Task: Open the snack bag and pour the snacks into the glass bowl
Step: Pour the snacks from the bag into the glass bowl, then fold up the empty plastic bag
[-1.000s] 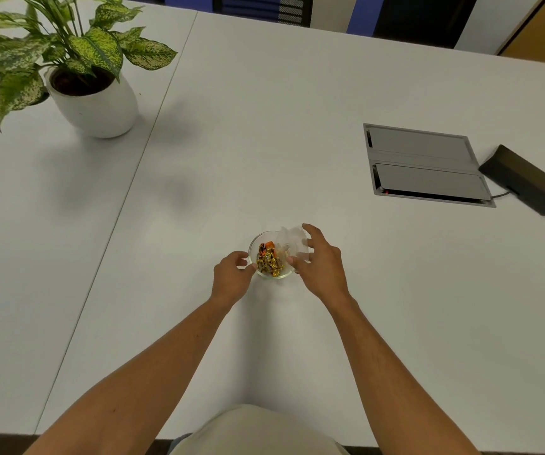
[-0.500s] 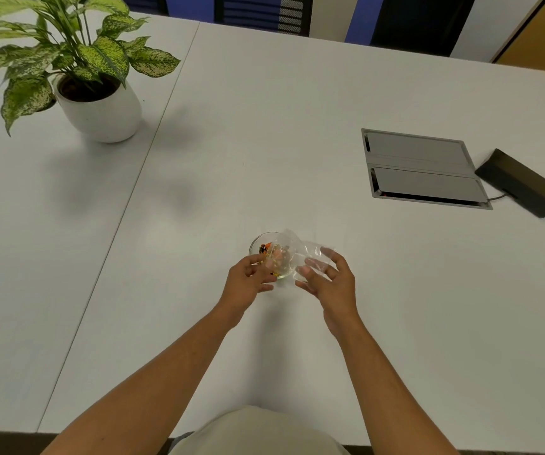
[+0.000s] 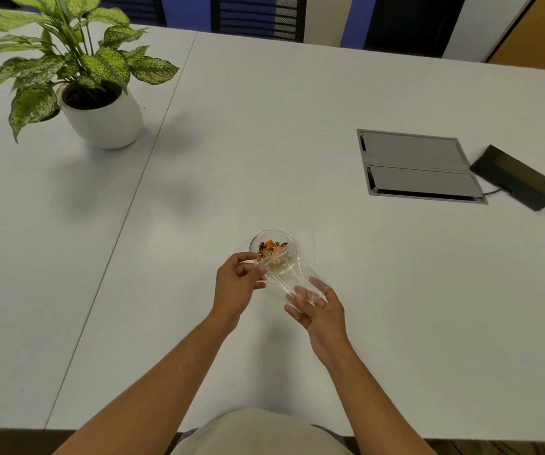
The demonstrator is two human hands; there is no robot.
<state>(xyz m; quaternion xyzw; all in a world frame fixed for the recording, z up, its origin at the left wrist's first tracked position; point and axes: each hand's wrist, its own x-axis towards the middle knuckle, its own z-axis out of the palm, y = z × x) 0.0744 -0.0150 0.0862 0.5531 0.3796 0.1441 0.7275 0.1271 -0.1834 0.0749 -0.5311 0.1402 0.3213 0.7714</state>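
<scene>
Clear plastic, the snack bag stretches between both hands just in front of the glass bowl, its far end lying over the bowl's near rim. Colourful snacks, orange and yellow, sit inside the bowl. The left hand, near-left of the bowl, is curled narrow, thumb and fingers pinched on the bag's left edge right beside the rim. The right hand, near-right of the bowl, is half open with its fingers spread loosely under and around the bag's other end, gripping the film. Far left of the bowl stands a potted plant on the white table.
</scene>
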